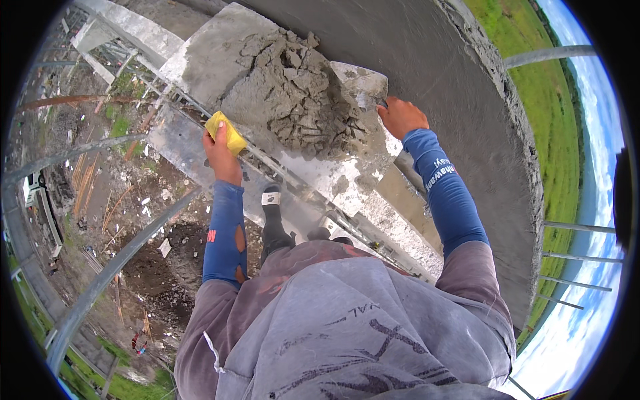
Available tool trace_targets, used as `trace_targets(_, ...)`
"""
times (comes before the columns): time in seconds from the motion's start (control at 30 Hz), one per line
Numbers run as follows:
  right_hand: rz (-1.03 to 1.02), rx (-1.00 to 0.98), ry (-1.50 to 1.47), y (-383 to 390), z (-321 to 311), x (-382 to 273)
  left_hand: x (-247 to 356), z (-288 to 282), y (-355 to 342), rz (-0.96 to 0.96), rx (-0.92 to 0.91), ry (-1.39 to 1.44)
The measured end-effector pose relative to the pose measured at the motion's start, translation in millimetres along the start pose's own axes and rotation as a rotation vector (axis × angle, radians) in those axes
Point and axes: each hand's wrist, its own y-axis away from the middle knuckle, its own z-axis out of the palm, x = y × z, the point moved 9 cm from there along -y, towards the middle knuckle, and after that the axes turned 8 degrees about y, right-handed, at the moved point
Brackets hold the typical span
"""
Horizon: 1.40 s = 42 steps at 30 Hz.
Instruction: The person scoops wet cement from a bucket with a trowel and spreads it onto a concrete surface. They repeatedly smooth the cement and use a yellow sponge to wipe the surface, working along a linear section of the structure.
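Note:
My left hand (pixel 222 157) is closed around a yellow sponge (pixel 228 132), at the left edge of a light board (pixel 220 40). A heap of wet grey mortar (pixel 300 93) lies on that board, rough and broken on top. My right hand (pixel 404 117) grips a trowel, its handle mostly hidden by the fingers. The trowel's metal blade (pixel 365 83), smeared with mortar, rests against the right side of the heap. Beyond my right hand curves a wall of smooth grey plaster (pixel 480 147).
Metal scaffold rails (pixel 127 247) bend around the left side, high above ground littered with debris (pixel 163 267). A narrow plank (pixel 193 157) runs below the board, with my boot (pixel 273 220) on it. Horizontal pipes (pixel 550 55) stick out past the wall at right, over green fields.

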Motion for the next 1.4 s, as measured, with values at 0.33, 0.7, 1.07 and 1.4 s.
trace_targets(0.33,-0.365,-0.141,-0.214,-189,72,-134,4,33,-24,0.209,-0.059,-0.082)
trace_targets(0.7,-0.459,-0.065,-0.501,-122,99,-92,-2,39,-22,0.243,-0.107,-0.128)
trace_targets(1.07,-0.185,-0.028,-0.192,-23,64,-15,-11,49,-24,0.346,0.033,-0.129)
trace_targets(1.4,-0.083,0.325,0.102,64,-20,2,-40,-27,10,0.208,0.204,0.032)
